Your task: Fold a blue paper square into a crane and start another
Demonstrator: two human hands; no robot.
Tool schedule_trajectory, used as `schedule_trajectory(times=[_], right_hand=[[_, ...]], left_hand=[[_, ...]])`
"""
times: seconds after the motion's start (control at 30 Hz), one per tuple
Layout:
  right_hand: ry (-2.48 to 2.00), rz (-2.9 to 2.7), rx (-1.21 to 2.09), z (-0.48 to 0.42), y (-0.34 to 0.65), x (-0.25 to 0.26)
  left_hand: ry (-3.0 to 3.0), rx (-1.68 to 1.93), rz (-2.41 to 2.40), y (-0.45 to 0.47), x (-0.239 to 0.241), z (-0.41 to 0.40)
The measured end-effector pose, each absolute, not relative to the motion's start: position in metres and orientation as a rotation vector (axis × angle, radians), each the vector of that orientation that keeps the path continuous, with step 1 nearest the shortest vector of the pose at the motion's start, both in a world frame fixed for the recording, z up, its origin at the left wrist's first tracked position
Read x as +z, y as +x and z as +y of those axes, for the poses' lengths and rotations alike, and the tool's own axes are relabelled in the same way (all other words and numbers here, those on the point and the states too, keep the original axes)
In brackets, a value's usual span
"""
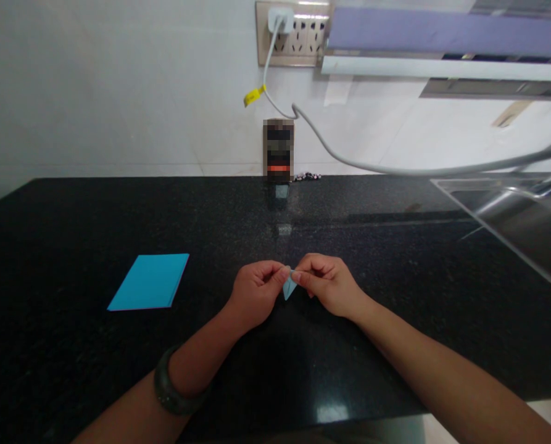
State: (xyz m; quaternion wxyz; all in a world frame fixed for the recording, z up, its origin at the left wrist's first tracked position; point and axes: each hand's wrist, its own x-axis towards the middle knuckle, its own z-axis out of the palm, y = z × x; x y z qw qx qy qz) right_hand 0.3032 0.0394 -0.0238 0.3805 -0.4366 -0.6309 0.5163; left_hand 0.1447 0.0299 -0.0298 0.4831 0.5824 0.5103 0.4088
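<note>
I see the left hand [255, 296] and right hand [328, 283], fingers pinching pale paper [288, 288] well inside the worktop's [210, 216] front edge, probably for control.

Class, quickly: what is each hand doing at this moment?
Left hand: closed, pinching the small pale-blue folded piece between thumb and fingers.
Right hand: closed, pinching the same piece from the other side.

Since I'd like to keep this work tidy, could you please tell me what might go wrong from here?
The small light-blue piece, pinched between the left hand and right hand, could slip or tear. The blue sheets, lying unweighted on the black countertop, might shift if the left hand swings outward.
</note>
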Motion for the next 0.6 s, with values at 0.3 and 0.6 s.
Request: schedule_trajectory(times=[0.3,0.6], right_hand=[[-1.14,-1.389,1.309,0.048,0.307,-0.035],[-1.052,-1.395,1.233,0.049,0.308,-0.042]], left_hand=[[1.094,0.894,1.158,0.148,-0.029,0.034],[1.174,1.048,1.288,0.146,-0.028,0.035]])
